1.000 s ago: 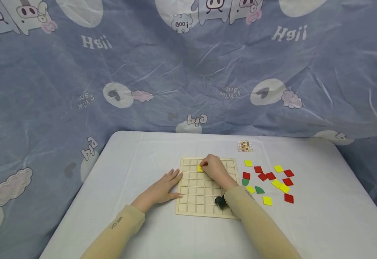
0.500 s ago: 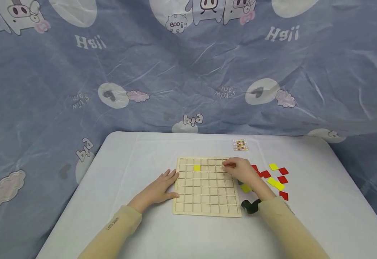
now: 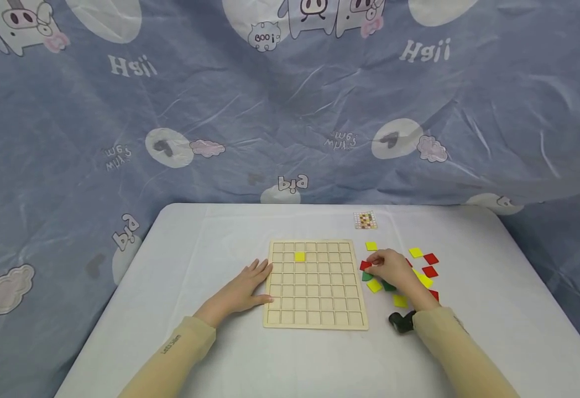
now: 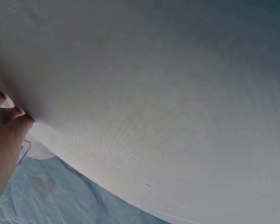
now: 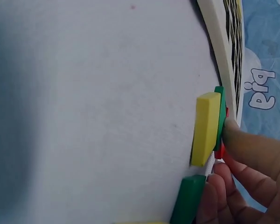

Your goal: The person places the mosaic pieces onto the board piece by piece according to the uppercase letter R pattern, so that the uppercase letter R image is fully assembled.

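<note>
Just off the right edge of the wooden grid board [image 3: 314,303], the right hand [image 3: 394,271] has its thumb and a curled finger pinching the red tile [image 3: 365,266]; whether the tile is lifted I can't tell. The left hand [image 3: 242,288] lies with fingers straight and spread against the board's left edge, a good brace against sliding. I'd take the tile by opposite sides and raise it straight up, because the green piece [image 3: 366,276] sits close enough to get nudged.
</note>
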Demonstrator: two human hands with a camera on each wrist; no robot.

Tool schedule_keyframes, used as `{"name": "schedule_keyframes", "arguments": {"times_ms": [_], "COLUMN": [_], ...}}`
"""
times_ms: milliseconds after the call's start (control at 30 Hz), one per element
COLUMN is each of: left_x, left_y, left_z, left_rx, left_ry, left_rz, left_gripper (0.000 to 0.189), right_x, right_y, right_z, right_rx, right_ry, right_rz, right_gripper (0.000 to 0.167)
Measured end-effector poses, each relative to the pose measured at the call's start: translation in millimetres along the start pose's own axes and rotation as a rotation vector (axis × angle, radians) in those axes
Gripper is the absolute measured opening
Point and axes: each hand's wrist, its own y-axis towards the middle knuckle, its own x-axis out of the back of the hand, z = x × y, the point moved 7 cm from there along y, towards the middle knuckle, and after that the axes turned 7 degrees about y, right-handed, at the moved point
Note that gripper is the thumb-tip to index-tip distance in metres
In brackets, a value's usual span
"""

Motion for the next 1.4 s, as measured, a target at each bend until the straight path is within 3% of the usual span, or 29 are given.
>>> {"name": "schedule_keyframes", "arguments": {"times_ms": [267, 433, 567, 700, 833, 1067, 1400], "left_x": [1.0, 1.9, 1.6, 1.9, 0.0, -3.1, 3.4], "left_y": [-1.1, 0.6, 1.7, 0.6, -1.0, -0.7, -1.7], "left_z": [-0.5, -0.2, 0.1, -0.5, 0.1, 1.2, -2.1], "left_rx": [-0.023, -0.019, -0.023, -0.023, -0.013, -0.015, -0.020], "left_ry": [-0.010, 0.003, 0.002, -0.014, -0.020, -0.014, -0.033], "left_rz": [0.000, -0.006, -0.006, -0.006, -0.009, -0.002, -0.002], "left_gripper": [0.085, 0.085, 0.085, 0.085, 0.085, 0.086, 0.085], "right_x": [-5.9, -5.1, -0.4, -0.9, -18.6, -50.8, -68.9], "right_y": [3.2, 2.7, 4.7, 11.4, 18.0, 27.6, 37.6], "right_z": [-1.9, 3.1, 10.6, 29.2, 56.6, 89.7, 101.0], "right_rx": [-0.069, -0.041, 0.004, 0.066, 0.101, 0.161, 0.168], "right_ry": [0.012, 0.035, 0.089, 0.218, 0.299, 0.242, 0.170], "right_rz": [0.035, 0.033, -0.023, -0.061, -0.035, -0.025, -0.005], "right_gripper": [0.028, 0.023, 0.021, 0.022, 0.019, 0.014, 0.009]}}
